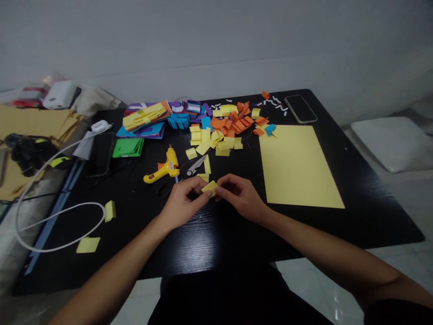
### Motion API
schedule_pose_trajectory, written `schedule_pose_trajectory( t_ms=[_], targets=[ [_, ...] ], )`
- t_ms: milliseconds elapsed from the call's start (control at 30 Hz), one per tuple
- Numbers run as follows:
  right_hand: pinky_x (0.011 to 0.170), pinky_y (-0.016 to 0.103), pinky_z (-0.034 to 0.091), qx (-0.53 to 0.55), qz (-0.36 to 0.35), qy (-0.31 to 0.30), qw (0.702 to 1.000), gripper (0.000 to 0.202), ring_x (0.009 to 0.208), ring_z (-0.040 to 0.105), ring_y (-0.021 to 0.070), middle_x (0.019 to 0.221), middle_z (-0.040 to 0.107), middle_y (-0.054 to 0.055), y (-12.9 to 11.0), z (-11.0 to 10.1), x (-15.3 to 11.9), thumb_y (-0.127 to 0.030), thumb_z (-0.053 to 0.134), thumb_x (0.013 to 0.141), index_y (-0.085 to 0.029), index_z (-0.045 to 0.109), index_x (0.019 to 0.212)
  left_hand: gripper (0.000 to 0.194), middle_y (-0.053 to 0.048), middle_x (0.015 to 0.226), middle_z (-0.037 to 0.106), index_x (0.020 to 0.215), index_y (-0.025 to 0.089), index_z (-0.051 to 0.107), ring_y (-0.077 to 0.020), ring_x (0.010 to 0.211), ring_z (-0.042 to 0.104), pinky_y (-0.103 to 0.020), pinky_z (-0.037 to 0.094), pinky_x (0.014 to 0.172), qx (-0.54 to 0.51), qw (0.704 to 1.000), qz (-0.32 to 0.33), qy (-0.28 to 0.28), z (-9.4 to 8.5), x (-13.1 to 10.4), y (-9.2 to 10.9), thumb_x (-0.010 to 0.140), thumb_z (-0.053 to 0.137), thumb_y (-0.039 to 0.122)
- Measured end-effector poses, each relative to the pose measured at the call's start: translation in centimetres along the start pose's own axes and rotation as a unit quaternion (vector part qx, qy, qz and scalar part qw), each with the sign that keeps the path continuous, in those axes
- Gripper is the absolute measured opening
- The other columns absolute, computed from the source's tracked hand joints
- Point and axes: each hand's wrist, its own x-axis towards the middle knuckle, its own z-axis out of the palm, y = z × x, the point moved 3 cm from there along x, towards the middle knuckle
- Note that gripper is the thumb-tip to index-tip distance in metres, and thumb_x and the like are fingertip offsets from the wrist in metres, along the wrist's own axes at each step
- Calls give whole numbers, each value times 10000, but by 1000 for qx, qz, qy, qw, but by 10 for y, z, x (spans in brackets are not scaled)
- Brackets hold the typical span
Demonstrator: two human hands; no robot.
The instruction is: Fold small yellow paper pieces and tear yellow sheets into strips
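Observation:
Between my two hands is a small yellow paper piece, held above the black table. My left hand pinches its left side with thumb and fingers. At its right side, the thumb and fingers of my right hand are closed on the paper's edge. Just beyond my left hand lie scissors, their handles partly hidden, and a yellow glue gun. A pile of folded yellow paper pieces and folded orange paper pieces spreads behind them.
A large yellow sheet lies at the right, a phone behind it. Stacked coloured papers and a green paper stack sit back left. Another phone and a looping white cable occupy the left side.

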Motion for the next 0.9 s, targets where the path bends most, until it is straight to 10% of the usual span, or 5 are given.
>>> schedule_pose_trajectory(
  t_ms=[900],
  targets=[
    [695,281,516,-74,-74,40,994,93,736,646,146,818,704,17,-7,0,-6,-282,742,884,-192,721,877,91,-12,810,654,873,177,647,-131,735,602,-257,474,686,77,986,141,44,3,-5,10,961,660,199]
  ],
)
